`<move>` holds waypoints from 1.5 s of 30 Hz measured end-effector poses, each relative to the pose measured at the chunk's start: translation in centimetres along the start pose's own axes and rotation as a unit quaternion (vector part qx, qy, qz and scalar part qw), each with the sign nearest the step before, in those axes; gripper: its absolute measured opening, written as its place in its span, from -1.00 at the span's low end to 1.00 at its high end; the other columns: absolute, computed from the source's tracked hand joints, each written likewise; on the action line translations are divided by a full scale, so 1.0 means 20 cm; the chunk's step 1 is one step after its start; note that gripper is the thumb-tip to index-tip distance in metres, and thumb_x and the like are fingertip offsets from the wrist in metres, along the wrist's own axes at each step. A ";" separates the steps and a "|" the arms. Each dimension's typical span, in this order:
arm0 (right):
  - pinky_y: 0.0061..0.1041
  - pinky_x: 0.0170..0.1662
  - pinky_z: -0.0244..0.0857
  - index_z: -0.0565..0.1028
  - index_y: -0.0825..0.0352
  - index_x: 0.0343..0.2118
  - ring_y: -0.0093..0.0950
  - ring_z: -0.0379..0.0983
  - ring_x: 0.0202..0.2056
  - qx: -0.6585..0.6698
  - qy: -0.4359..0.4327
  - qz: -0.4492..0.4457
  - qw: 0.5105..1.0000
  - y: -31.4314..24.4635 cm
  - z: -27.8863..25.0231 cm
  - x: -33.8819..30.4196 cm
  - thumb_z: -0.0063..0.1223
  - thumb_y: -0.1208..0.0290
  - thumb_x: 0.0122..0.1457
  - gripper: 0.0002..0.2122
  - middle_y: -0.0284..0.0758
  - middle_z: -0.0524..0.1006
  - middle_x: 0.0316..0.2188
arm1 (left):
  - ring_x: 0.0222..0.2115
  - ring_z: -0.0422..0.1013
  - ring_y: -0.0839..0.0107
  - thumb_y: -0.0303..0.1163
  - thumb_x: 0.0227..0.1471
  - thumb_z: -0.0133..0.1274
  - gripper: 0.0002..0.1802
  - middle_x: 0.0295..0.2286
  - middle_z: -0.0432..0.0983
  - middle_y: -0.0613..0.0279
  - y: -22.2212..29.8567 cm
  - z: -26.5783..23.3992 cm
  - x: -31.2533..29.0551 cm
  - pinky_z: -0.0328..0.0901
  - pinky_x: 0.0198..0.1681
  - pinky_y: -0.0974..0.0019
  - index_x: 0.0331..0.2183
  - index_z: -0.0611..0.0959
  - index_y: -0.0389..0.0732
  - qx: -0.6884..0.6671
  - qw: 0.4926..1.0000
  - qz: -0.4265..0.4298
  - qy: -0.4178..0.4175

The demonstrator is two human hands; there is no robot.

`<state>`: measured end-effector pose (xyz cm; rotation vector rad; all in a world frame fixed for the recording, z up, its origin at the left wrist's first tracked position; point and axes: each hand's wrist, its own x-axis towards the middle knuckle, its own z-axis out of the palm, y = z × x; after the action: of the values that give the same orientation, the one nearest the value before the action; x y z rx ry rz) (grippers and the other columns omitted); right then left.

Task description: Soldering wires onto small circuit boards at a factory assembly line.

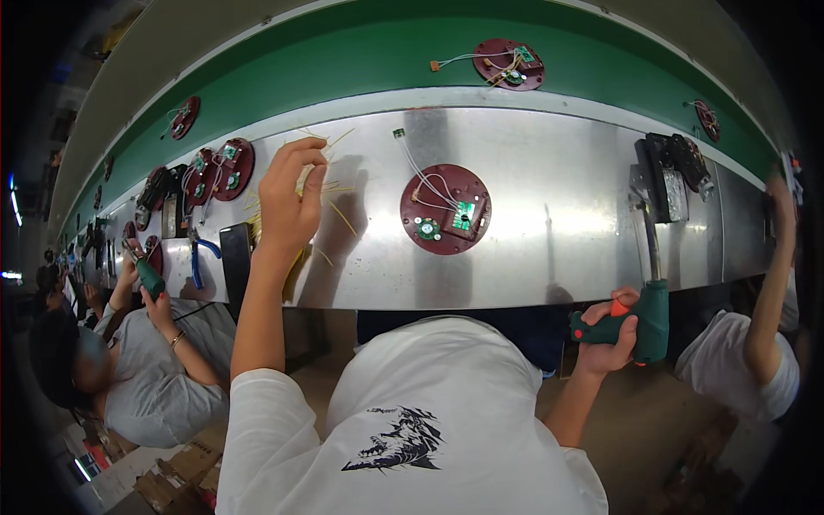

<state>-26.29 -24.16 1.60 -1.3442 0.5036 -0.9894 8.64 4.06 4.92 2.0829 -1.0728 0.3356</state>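
My left hand (pixel 293 184) is raised over a scatter of thin yellow strands (pixel 342 216) on the metal bench. Its fingers curl toward the thumb; what lies between their tips is too small to make out. In my right hand (pixel 611 333) is a green cordless screwdriver (pixel 654 322) with a red trigger, a finger at that trigger. Its long metal shaft points away from me over the bench, beside a black box-like part. Between my hands lies a round dark-red disc (pixel 445 232) bearing green circuit boards and white wires, one small board (pixel 398 133) trailing beyond its edge.
Black parts (pixel 674 176) stand at the right. More wired red discs (pixel 233 172) and blue-handled pliers (pixel 197 257) are at left. Behind the bench a green belt (pixel 369 64) carries another disc (pixel 515 64). A co-worker (pixel 163 360) sits left, another (pixel 747 343) right.
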 end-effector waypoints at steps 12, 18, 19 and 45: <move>-0.53 -0.50 0.38 0.51 0.55 -0.13 -0.50 0.49 -0.56 -0.068 -0.147 0.094 0.982 -0.06 0.18 -0.03 0.18 0.35 0.18 -0.67 -0.11 0.55 -0.25 | -0.44 0.47 0.10 -0.63 -0.02 0.20 -0.84 -0.44 0.50 0.08 0.37 0.26 -0.07 0.38 -0.40 0.12 -0.31 0.62 -0.31 -0.072 0.994 0.027 -0.079; -0.58 -0.53 0.37 0.52 0.63 -0.03 -0.53 0.49 -0.62 -0.193 -0.280 0.036 0.940 -0.03 0.20 0.00 0.22 0.36 0.14 -0.57 -0.04 0.59 -0.25 | -0.46 0.45 0.17 -0.60 -0.09 0.25 -0.81 -0.44 0.48 0.15 0.37 0.40 -0.19 0.36 -0.41 0.14 -0.33 0.64 -0.27 -0.069 0.995 0.037 -0.056; -0.58 -0.53 0.38 0.52 0.63 -0.05 -0.53 0.50 -0.62 -0.198 -0.287 0.018 0.937 -0.03 0.22 0.00 0.22 0.38 0.13 -0.58 -0.06 0.59 -0.28 | -0.46 0.45 0.17 -0.60 -0.09 0.25 -0.81 -0.44 0.48 0.15 0.37 0.41 -0.20 0.36 -0.41 0.14 -0.33 0.64 -0.27 -0.071 0.995 0.034 -0.057; -0.59 -0.49 0.22 0.60 0.50 -0.27 -0.52 0.37 -0.58 -0.193 -0.237 0.104 0.947 -0.06 0.29 -0.02 0.37 0.48 -0.02 -0.73 -0.30 0.52 -0.52 | -0.45 0.42 0.23 -0.58 -0.19 0.26 -0.76 -0.45 0.43 0.20 0.33 0.52 -0.24 0.34 -0.38 0.18 -0.34 0.66 -0.25 -0.023 0.998 0.059 -0.011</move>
<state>-22.19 -20.45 3.89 -1.7722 0.4705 -0.3759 -0.52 -3.19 -1.36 1.9917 -1.2087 0.3419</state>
